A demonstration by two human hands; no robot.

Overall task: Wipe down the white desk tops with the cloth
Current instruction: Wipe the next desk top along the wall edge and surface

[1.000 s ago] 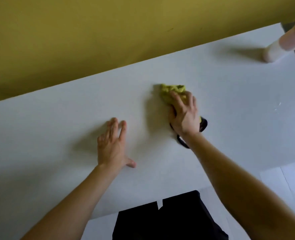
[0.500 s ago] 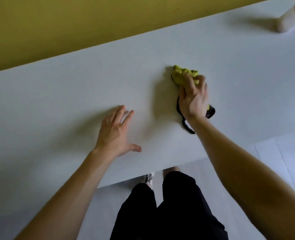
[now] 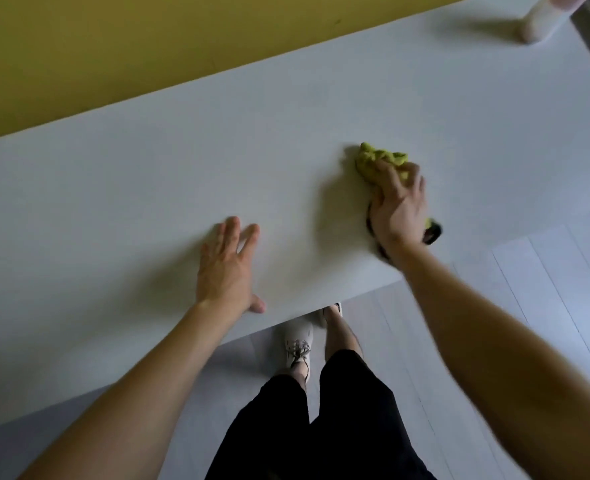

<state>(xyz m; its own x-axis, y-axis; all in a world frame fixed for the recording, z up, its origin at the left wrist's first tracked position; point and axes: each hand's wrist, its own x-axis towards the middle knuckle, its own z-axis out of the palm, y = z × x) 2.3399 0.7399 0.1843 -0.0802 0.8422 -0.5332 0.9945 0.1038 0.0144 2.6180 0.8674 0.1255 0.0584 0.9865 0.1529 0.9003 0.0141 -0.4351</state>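
Observation:
The white desk top [image 3: 131,202] fills most of the head view. On it, right of centre, lies a bunched yellow-green cloth [image 3: 378,158] with a dark edge [image 3: 434,233] showing by my wrist. My right hand [image 3: 399,206] lies on the cloth, fingers curled over it, and holds it down against the desk. My left hand [image 3: 227,268] rests flat on the desk near the front edge, its fingers straight and slightly spread, holding nothing.
A yellow wall [image 3: 113,46] runs along the desk's far edge. A white, pink-topped object [image 3: 537,26] stands at the far right corner. Below the front edge are pale floor boards [image 3: 529,289], my legs and a white shoe [image 3: 298,342].
My right hand has slid the cloth to the right and closer to the desk's front edge. My left hand stays flat on the desk. The view has tipped down, showing more floor.

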